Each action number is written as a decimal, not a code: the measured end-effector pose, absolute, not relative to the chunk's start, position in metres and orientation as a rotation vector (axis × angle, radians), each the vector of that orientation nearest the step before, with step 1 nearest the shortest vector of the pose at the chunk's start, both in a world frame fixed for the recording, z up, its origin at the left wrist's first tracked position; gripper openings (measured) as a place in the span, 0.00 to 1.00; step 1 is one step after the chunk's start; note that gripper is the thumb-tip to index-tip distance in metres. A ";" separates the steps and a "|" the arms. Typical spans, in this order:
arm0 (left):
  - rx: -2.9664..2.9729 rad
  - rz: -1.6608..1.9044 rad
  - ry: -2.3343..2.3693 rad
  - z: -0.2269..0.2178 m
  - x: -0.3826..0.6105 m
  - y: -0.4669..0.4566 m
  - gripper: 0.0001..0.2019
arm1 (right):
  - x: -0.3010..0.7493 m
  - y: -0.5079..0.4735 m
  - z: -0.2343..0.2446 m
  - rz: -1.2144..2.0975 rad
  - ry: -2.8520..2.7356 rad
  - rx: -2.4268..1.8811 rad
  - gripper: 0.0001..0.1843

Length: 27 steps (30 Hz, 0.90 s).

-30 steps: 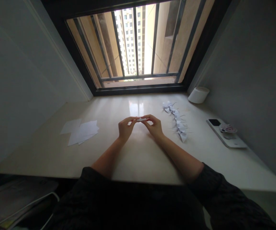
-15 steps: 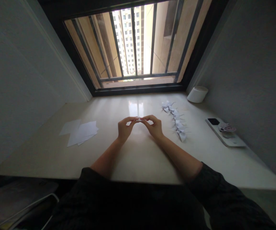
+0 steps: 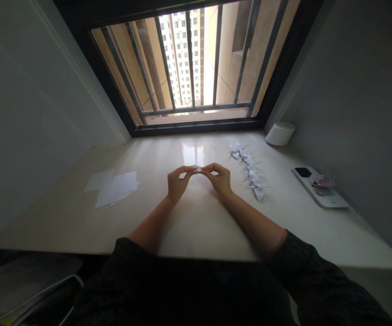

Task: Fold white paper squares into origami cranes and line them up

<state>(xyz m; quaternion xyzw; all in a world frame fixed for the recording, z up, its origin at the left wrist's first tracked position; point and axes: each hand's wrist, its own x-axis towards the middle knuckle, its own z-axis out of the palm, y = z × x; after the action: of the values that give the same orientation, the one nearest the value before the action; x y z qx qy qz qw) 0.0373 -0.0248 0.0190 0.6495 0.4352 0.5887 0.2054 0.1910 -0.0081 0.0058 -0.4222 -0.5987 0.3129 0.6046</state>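
Note:
Between the fingertips of both hands is a small piece of folded white paper [image 3: 198, 169], mostly covered by the fingers. My left hand [image 3: 178, 180] pinches it from the left, thumb below and index finger above. From the right, my right hand [image 3: 220, 178] grips it in a similar pinch. To the right of my hands, several folded paper figures [image 3: 251, 168] with thin pointed ends lie in a row on the white sill. Flat white paper sheets [image 3: 117, 188] lie overlapping to the left.
A white phone [image 3: 321, 192] with a round grip on its back rests at the right. Behind it, a white roll [image 3: 280, 134] stands by the wall. The barred window [image 3: 196, 122] closes off the far side of the sill [image 3: 196, 226]. A white cable [image 3: 46, 290] hangs at lower left.
The fingertips, mainly of the right hand, have shifted slightly on the paper, and a bit more of its white surface shows. Everything else stays in place.

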 end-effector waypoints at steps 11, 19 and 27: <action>1.521 1.660 1.124 0.011 0.041 -0.017 0.12 | 0.184 -0.008 0.008 0.905 -1.321 -0.976 0.15; 1.328 1.656 1.042 0.013 0.046 -0.017 0.18 | 0.176 -0.008 0.001 1.086 -1.156 -0.871 0.15; 1.310 1.609 1.060 0.010 0.048 -0.017 0.15 | 0.176 -0.004 -0.002 1.190 -1.079 -0.860 0.17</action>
<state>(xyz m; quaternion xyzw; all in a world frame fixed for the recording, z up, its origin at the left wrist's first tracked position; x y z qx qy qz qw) 0.0477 -0.0171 0.0101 0.5165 0.4181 0.6344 0.3949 0.1762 -0.0038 -0.0020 -0.3729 -0.4678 0.5159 0.6132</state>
